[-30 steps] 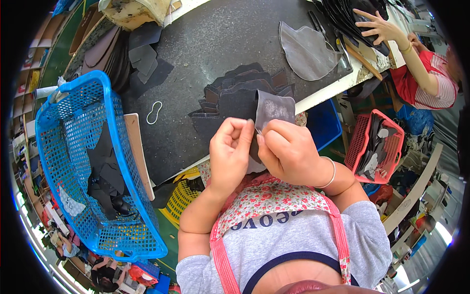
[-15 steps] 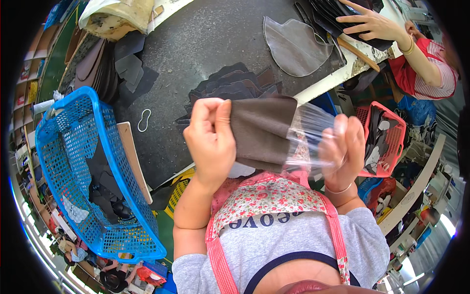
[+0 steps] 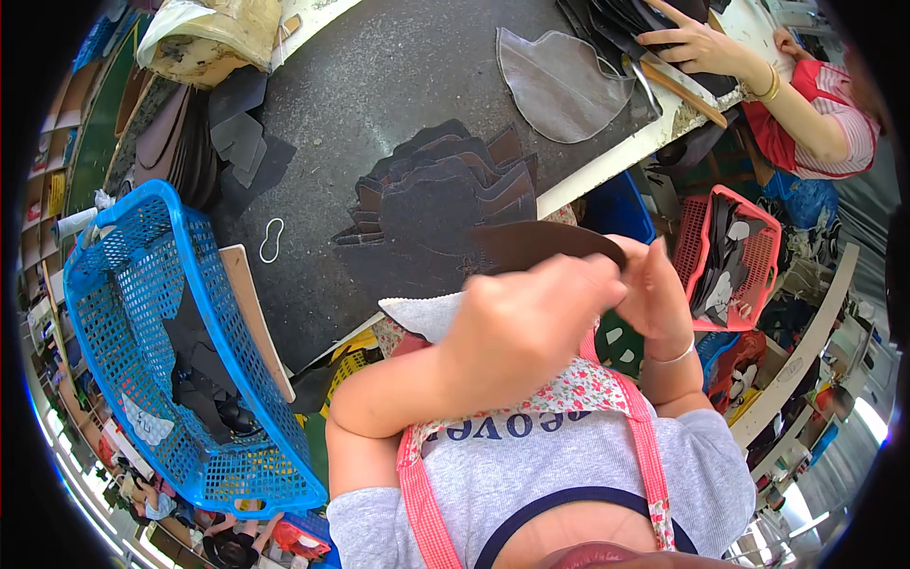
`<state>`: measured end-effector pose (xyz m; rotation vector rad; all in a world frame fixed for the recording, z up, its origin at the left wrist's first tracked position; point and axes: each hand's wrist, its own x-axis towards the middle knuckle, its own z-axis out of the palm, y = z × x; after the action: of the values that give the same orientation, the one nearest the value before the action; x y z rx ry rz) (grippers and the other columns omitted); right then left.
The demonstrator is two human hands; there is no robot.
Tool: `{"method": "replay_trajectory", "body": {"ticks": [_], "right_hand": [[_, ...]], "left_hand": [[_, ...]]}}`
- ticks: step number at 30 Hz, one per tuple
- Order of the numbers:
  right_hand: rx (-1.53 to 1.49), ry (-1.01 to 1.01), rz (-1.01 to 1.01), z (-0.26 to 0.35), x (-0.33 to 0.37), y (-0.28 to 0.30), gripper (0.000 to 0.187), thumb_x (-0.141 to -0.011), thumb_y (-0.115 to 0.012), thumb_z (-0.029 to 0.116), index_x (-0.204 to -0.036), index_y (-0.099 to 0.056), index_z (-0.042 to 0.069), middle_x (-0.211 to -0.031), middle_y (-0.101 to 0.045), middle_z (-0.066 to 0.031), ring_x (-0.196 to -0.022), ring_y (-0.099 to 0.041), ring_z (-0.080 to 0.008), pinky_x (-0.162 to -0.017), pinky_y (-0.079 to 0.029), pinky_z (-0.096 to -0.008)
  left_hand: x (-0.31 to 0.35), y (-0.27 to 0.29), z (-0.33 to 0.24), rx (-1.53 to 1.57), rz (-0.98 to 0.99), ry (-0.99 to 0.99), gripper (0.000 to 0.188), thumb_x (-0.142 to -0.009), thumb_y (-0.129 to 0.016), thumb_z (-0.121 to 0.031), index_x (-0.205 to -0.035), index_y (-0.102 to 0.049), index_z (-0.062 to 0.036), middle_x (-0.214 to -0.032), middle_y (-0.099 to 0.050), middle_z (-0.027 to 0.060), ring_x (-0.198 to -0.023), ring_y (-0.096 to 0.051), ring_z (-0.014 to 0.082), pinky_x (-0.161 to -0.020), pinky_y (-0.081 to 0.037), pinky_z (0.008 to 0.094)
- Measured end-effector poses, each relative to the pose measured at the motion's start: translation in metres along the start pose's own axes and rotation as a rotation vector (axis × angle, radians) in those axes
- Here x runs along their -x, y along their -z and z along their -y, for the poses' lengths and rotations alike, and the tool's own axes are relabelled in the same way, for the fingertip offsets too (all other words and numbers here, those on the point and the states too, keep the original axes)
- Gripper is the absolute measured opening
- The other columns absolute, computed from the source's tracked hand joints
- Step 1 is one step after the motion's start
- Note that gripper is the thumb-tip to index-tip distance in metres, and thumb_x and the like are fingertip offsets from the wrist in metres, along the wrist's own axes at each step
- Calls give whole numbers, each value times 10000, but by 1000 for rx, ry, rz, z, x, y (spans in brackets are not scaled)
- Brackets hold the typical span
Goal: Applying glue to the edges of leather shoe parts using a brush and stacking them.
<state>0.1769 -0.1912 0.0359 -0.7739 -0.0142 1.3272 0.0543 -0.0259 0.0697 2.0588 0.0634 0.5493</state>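
A dark brown leather-like piece (image 3: 545,242) is held in front of my chest, seen nearly edge-on and curved. My right hand (image 3: 656,292) closes on its right end. My left hand (image 3: 517,327), blurred by motion, reaches across below the piece with curled fingers beside my right hand. What those fingers hold is hidden. Beyond the piece, a fanned stack of dark cut pieces (image 3: 427,194) lies on the black worktop (image 3: 379,71). A light grey piece with a pointed, jagged edge (image 3: 427,316) rests at the table's near edge, partly behind my left arm.
A blue plastic basket (image 3: 204,284) with dark scraps stands at left, a red basket (image 3: 697,248) at right. A large grey piece (image 3: 559,90) and a white loop (image 3: 272,240) lie on the worktop. At far right, a co-worker's hand (image 3: 706,47) rests on dark pieces.
The brown piece has turned from flat to nearly edge-on. My left hand has swung right toward my right hand. The clear film stretched from the piece to my right hand no longer shows.
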Motion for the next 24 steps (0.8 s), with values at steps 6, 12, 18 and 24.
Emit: {"method": "replay_trajectory", "body": {"ticks": [6,12,18,24], "right_hand": [[224,8,-216,8,-15,-51,322,-886,-635,99,-1173,-566,-26,-1089,-645,-109,-980,-634,-167,-875,-514,-319],[88,32,-220,-10,-9,-78,282,-946,-569,104,-1212,-549,11,-1126,-632,-81,-1051,-616,-172,-909,-507,-330],[209,165,-257,-31,-21,-61,254,-1005,-503,139,-1211,-581,11,-1138,-635,-72,-1038,-608,-138,-885,-507,-306],[910,394,-268,-35,-44,-50,165,-950,-592,58,-1072,-636,-45,-885,-649,-34,-775,-585,-58,-671,-478,-207]], "left_hand": [[35,16,-10,136,50,-103,506,-720,-804,-399,-961,-657,21,-867,-686,127,-689,-696,200,-599,-543,252],[92,15,25,940,64,855,297,-890,-699,-253,-988,-583,2,-1010,-662,135,-929,-659,172,-727,-528,288],[106,14,26,1347,-561,838,178,-964,-569,-67,-1132,-538,-18,-1072,-642,94,-981,-615,147,-845,-513,297],[91,42,41,580,-627,696,97,-919,-634,-29,-1004,-604,6,-896,-654,42,-750,-602,63,-697,-493,217]]}}
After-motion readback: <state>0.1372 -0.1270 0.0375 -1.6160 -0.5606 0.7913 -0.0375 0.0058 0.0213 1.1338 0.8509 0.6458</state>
